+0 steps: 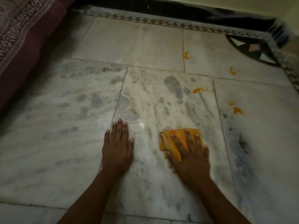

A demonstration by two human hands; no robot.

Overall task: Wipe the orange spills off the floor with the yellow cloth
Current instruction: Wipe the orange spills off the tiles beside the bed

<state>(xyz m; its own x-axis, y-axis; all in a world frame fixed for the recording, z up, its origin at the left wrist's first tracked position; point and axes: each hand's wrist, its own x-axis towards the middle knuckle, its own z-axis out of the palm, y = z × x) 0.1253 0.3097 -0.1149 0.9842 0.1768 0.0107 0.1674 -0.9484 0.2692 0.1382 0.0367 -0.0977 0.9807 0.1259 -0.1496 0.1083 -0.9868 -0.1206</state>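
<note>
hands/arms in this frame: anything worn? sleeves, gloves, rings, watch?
Nothing worn that shows. The left hand and the right hand are both bare, with no gloves. Both forearms are bare right down to the bottom edge of the frame, so no sleeve reaches into view. No watch, bracelet or ring is visible on either side, though the picture is dim and a bit blurred. Fingernails look short.

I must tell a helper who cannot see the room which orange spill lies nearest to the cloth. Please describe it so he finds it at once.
Start at the right hand pressing the yellow cloth on the marble floor. Look ahead and slightly right, to the far right corner of the same slab, beside a long grey blotch. The spill there is a thin sideways streak; the other orange spills lie on neighbouring slabs.
</note>
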